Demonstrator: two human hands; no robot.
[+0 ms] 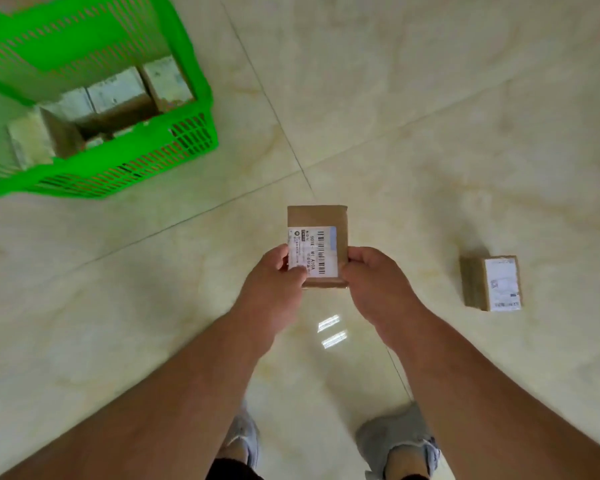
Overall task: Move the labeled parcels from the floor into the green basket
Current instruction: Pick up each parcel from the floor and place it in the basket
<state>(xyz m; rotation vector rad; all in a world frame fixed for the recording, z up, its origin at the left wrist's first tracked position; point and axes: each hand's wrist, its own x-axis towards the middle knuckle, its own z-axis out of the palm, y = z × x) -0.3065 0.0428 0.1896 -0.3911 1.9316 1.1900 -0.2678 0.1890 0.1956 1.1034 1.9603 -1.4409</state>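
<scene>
i hold the labeled parcel (321, 237) in both hands, left hand (274, 289) and right hand (378, 285) gripping its near end, long axis pointing away. the green basket (125, 168) lies up-left, nearer my left hand.

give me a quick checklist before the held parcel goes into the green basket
1. Grip on held parcel: left hand and right hand both hold its near end. Ok.
2. Label on it: white barcode label faces up. Ok.
3. Green basket in view, ahead to the left, top open. Ok.
4. Room inside: parcels in the basket already cover much of the bottom; space on top cannot tell.
5. Floor path to basket: bare tile. Ok.
6. Work left: parcel on the floor to the right. Not ok yet.
</scene>
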